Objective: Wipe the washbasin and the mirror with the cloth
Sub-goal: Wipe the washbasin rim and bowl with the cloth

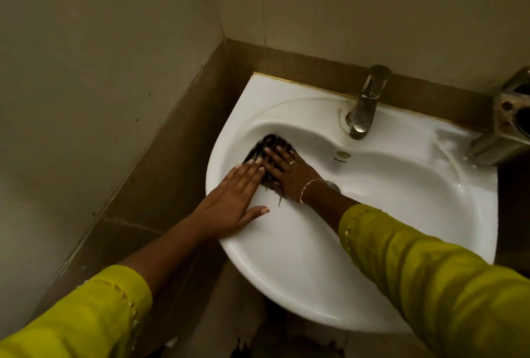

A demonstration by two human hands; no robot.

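Observation:
A white washbasin (pixel 372 185) is fixed to the wall in a tiled corner. A dark cloth (pixel 265 143) lies against the bowl's inner left slope. My right hand (pixel 289 174) presses flat on the cloth with fingers spread; it wears a ring and bracelet. My left hand (pixel 235 202) lies flat on the basin's left rim, its fingertips touching the cloth's edge. Both arms wear yellow-green sleeves. No mirror is in view.
A metal tap (pixel 365 102) stands at the back of the basin. A metal holder (pixel 510 116) sits at the right rim. Beige tiled walls with a brown band (pixel 160 162) close in at the left and back. Dark floor shows below.

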